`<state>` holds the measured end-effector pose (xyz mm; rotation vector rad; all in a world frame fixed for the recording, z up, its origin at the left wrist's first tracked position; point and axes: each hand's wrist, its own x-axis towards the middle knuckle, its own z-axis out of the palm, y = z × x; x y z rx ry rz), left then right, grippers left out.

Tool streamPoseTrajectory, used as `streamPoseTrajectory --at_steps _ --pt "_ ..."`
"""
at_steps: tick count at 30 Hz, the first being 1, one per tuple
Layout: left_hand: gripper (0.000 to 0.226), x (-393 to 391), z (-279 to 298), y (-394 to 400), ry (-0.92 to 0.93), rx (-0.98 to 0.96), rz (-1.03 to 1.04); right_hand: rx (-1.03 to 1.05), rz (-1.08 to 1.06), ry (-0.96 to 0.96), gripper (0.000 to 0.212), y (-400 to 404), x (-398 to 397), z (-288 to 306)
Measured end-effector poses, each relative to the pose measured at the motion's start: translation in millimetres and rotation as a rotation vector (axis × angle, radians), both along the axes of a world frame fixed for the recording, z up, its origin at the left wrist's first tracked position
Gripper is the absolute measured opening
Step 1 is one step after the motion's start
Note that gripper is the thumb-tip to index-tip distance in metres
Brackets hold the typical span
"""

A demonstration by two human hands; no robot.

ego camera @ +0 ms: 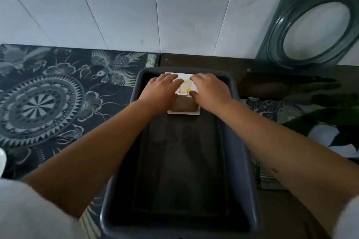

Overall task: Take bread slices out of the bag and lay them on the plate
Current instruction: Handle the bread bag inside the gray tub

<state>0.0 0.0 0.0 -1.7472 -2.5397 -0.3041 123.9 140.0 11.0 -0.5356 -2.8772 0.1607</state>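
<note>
A small clear bread bag (186, 85) with a white and yellow label lies at the far end of a dark rectangular tray (239, 147). A brown slice (184, 106) shows through the bag's near end. My left hand (161, 91) rests on the bag's left side, fingers curled over its far edge. My right hand (209, 89) covers the right side, with its thumb pressed on the yellow label. Both hands seem to grip the bag. The bag's far end is hidden by my fingers. I see no separate plate other than the tray.
The tray sits on a dark counter against a white tiled wall. A black mat with a white floral pattern (50, 99) lies to the left. A dark glass panel with an oval opening (314, 23) leans on the wall at right. Dark leaves and white paper (330, 122) lie at right.
</note>
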Motion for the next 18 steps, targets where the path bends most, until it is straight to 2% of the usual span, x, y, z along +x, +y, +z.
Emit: streamPoseTrajectory --at_steps 5,7,10,13,18 --pt "0.054 -30 -18 33 0.176 -0.068 -0.013 0.155 0.117 -0.067 0.045 35 -35 -15" --pt "0.058 -38 -20 44 0.216 -0.127 -0.023 0.210 0.154 -0.092 0.036 47 -39 -23" --pt "0.044 -46 -16 55 0.212 -0.117 -0.033 0.244 0.201 -0.061 0.013 58 -39 -27" --pt "0.036 -47 -19 52 0.207 -0.059 -0.073 0.250 0.243 -0.036 0.003 62 -35 -30" --pt "0.030 -36 -16 29 0.204 -0.051 -0.127 0.266 0.291 -0.121 0.012 52 -14 -23"
